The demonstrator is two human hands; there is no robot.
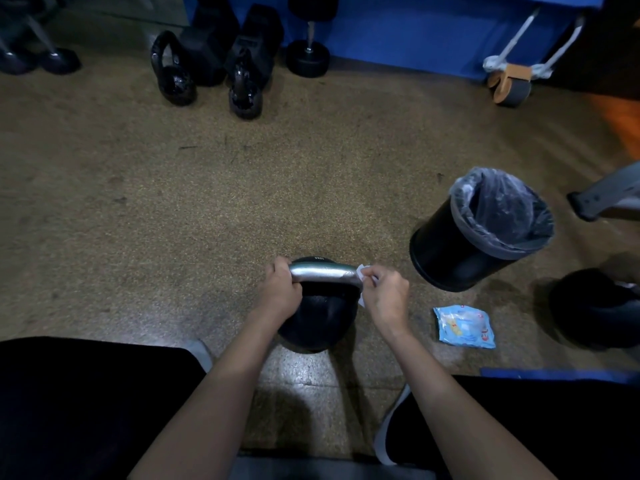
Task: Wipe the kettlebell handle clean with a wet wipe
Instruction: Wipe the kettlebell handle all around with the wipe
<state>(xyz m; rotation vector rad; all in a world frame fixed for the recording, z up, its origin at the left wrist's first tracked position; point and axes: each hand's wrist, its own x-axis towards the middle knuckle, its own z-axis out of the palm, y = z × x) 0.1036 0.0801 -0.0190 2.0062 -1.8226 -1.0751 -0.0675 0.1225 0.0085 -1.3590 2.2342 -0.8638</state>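
Observation:
A black kettlebell (317,320) stands on the floor in front of me, its silver handle (323,273) running left to right. My left hand (281,289) is closed around the handle's left end. My right hand (384,296) pinches a white wet wipe (362,273) against the handle's right end; most of the wipe is hidden by the fingers. The middle of the handle is bare and shiny.
A blue wet-wipe pack (465,326) lies on the floor to the right. Behind it stands a black bin (446,251) with a grey liner. Two kettlebells (173,71) and dumbbells (308,57) line the far wall. A dark weight (595,306) sits at far right.

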